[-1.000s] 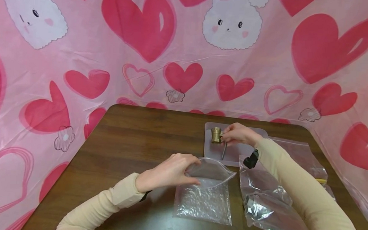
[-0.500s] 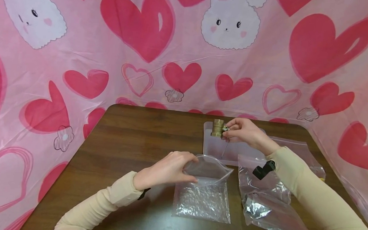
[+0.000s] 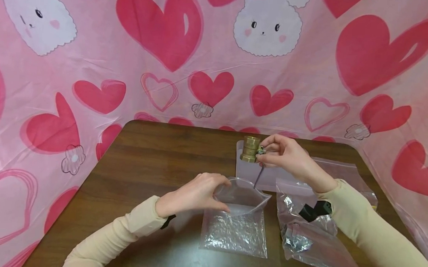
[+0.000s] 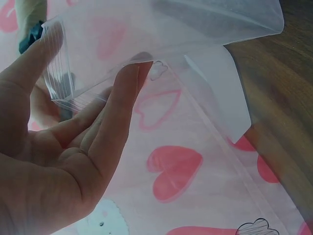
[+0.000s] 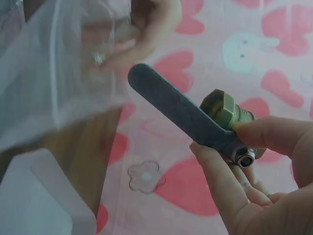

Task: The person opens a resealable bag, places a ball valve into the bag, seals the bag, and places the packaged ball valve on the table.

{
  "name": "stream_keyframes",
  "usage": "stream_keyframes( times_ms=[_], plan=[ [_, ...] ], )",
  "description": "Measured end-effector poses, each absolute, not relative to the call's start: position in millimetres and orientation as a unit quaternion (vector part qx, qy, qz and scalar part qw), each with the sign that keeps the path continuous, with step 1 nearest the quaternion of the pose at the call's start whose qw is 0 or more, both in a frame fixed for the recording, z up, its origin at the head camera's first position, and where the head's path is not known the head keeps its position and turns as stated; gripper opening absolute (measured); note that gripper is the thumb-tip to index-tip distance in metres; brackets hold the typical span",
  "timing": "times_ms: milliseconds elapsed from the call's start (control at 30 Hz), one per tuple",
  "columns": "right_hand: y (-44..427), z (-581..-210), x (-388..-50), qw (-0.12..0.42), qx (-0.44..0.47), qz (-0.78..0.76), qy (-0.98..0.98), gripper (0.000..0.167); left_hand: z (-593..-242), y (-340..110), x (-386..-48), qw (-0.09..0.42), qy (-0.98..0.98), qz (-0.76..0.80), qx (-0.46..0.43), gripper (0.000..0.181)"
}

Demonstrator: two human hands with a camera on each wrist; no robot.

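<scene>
In the head view my right hand [image 3: 289,157] pinches a brass ball valve [image 3: 250,148] beside its stem, held above a pale flat tray. The valve's grey lever handle [image 5: 176,105] points toward the bag in the right wrist view. My left hand [image 3: 196,193] holds the mouth of a clear zip bag [image 3: 234,231] apart, fingers at the far lip and thumb at the near lip. The bag's lower part lies flat on the table with no item visible inside. Seen through the plastic in the left wrist view are the left fingertips [image 4: 142,66].
The pale tray [image 3: 244,173] lies at the back right of the brown wooden table [image 3: 155,150]. Nearer, a second clear bag [image 3: 324,252] contains something dark. Another flat clear bag [image 3: 337,172] lies partly behind the right arm. A pink heart-patterned cloth [image 3: 219,37] surrounds the table.
My right hand has lifted the valve from low over the tray, and its lever now slants down toward the bag mouth. The left hand and the bag have barely moved.
</scene>
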State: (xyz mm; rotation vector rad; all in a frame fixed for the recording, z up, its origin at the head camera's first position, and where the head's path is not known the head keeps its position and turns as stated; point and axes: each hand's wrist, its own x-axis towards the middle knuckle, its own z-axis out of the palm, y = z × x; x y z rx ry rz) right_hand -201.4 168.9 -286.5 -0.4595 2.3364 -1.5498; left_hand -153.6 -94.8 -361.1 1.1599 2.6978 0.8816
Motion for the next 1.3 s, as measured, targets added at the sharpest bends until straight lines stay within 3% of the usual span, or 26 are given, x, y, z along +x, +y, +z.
stream_keyframes(
  times_ms=[200, 533, 1100, 1300],
  plan=[
    [161.8, -289.0, -182.3, 0.119, -0.186, -0.512, 0.83, 0.038, -360.3, -95.5, -158.3, 0.03, 0.881, 0.283, 0.377, 0.06],
    [150.6, -306.6, -160.7, 0.018, -0.296, -0.425, 0.855, 0.029, -354.2, -99.1, -164.0, 0.042, 0.879, 0.299, 0.368, 0.056],
    [135.7, -327.4, -144.3, -0.071, -0.436, -0.24, 0.864, 0.03, -350.4, -102.4, -163.4, 0.046, 0.883, 0.304, 0.355, 0.06],
    [128.3, -331.4, -136.5, -0.059, -0.444, -0.176, 0.877, 0.029, -350.0, -100.0, -159.6, 0.053, 0.88, 0.311, 0.356, 0.062]
  ],
)
